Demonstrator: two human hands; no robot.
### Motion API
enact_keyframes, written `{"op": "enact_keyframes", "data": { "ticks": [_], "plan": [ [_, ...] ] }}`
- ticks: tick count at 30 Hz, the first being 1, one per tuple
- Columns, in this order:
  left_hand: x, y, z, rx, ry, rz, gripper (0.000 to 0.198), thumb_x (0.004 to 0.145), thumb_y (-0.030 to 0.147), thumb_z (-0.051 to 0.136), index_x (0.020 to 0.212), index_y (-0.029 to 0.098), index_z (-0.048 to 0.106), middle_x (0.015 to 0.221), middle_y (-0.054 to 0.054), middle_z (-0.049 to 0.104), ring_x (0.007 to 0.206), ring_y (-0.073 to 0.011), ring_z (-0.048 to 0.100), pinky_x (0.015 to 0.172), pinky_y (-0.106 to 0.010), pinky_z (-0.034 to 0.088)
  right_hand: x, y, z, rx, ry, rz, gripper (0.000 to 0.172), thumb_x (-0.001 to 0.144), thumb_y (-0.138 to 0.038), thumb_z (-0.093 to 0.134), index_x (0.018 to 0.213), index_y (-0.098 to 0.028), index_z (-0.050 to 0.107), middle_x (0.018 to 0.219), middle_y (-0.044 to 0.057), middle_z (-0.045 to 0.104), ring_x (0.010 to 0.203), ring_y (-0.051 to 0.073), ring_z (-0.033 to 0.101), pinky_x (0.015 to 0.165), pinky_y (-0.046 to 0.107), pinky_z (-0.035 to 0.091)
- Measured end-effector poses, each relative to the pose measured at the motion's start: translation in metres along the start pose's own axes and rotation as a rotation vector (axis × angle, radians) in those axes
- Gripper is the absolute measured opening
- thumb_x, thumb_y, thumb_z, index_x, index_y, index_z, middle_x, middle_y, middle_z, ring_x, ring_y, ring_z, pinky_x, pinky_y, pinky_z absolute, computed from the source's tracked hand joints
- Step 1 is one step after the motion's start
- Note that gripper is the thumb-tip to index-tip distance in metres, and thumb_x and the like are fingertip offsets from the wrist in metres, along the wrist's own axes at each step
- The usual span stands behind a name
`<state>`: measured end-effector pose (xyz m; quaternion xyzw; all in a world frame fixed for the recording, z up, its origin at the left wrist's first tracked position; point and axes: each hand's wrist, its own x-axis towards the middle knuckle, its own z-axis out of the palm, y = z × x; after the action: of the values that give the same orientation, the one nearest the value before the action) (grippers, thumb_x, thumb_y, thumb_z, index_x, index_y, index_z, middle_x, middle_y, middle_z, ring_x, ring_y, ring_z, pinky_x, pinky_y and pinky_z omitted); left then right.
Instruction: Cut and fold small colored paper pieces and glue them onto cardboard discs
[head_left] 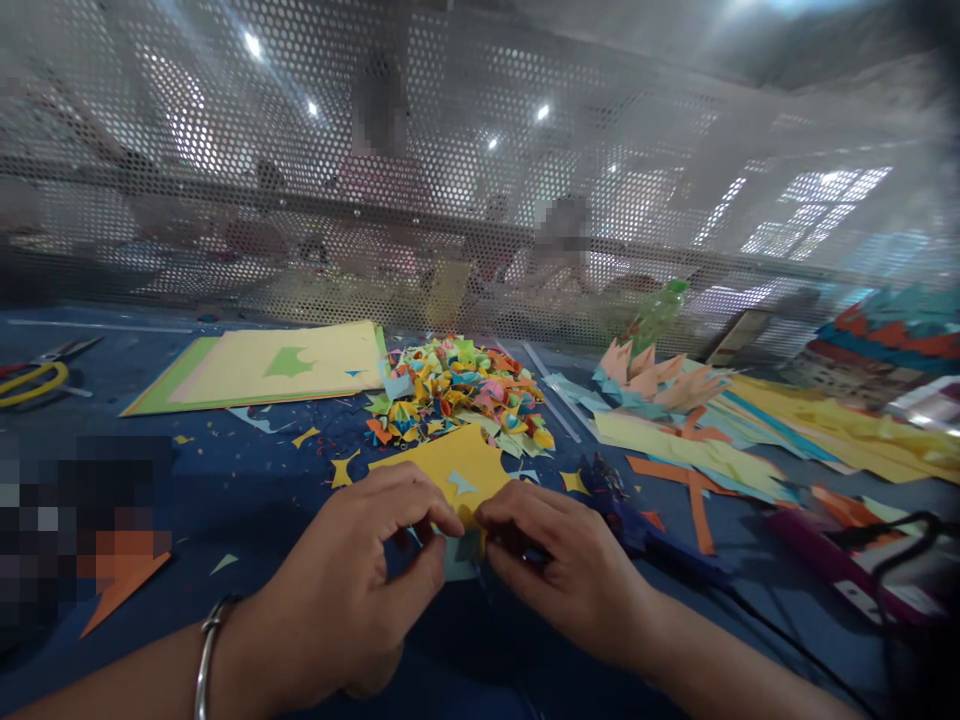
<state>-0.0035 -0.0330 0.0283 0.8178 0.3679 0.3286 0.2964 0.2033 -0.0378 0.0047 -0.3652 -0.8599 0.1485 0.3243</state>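
My left hand (360, 580) and my right hand (562, 560) meet over the near edge of a yellow paper sheet (450, 465) lying on the blue table (247, 500). Both pinch a small pale paper piece (459, 552) between thumbs and fingertips. The fingers of each hand are curled closed. A metal bangle (210, 650) sits on my left wrist. Just beyond the yellow sheet lies a heap of small folded multicoloured paper pieces (461, 390).
A blue glue gun (637, 525) with a black cord lies right of my right hand. Yellow-handled scissors (37, 378) lie far left. Stacked yellow-green sheets (277, 368) sit at the back left, loose coloured paper (720, 440) to the right. A perforated mesh screen (480, 180) walls the table's far side.
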Motion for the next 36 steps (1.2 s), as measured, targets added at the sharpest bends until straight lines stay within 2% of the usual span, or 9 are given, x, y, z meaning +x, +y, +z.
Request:
{"op": "enact_keyframes", "data": {
  "ticks": [16, 21, 25, 36],
  "plan": [
    [-0.0010, 0.0001, 0.0000, 0.033, -0.012, -0.056, 0.010, 0.080, 0.016, 0.055, 0.078, 0.022, 0.063, 0.076, 0.002, 0.066, 0.073, -0.0142, 0.060, 0.069, -0.025, 0.045, -0.0017, 0.0012, 0.0012, 0.000, 0.006, 0.010, 0.009, 0.085, -0.016, 0.049, 0.091, -0.020, 0.055, 0.076, 0.001, 0.059, 0.065, 0.013, 0.054, 0.059, 0.026, 0.043],
    [0.0007, -0.0042, 0.0033, 0.032, -0.044, -0.087, 0.001, 0.078, 0.021, 0.062, 0.079, 0.022, 0.062, 0.078, 0.002, 0.066, 0.075, -0.0151, 0.060, 0.070, -0.026, 0.045, -0.0025, 0.0014, 0.0021, 0.003, -0.004, 0.016, 0.009, 0.085, -0.016, 0.049, 0.092, -0.020, 0.055, 0.077, 0.002, 0.059, 0.066, 0.013, 0.054, 0.060, 0.026, 0.043],
    [0.0014, -0.0057, 0.0042, 0.037, -0.068, -0.109, 0.007, 0.077, 0.027, 0.065, 0.077, 0.021, 0.062, 0.077, 0.001, 0.065, 0.075, -0.0166, 0.060, 0.069, -0.027, 0.043, -0.0019, 0.0012, 0.0018, 0.005, -0.016, 0.011, 0.009, 0.085, -0.016, 0.050, 0.091, -0.019, 0.055, 0.075, 0.001, 0.058, 0.066, 0.013, 0.053, 0.059, 0.026, 0.043],
    [0.0026, -0.0066, 0.0071, 0.146, -0.036, 0.024, 0.008, 0.081, 0.017, 0.056, 0.074, 0.019, 0.059, 0.074, 0.000, 0.063, 0.072, -0.0147, 0.057, 0.069, -0.026, 0.042, -0.0030, 0.0012, 0.0030, 0.004, -0.011, -0.018, 0.007, 0.084, -0.015, 0.050, 0.089, -0.019, 0.054, 0.076, 0.003, 0.059, 0.068, 0.014, 0.054, 0.060, 0.026, 0.043]
  ]
}}
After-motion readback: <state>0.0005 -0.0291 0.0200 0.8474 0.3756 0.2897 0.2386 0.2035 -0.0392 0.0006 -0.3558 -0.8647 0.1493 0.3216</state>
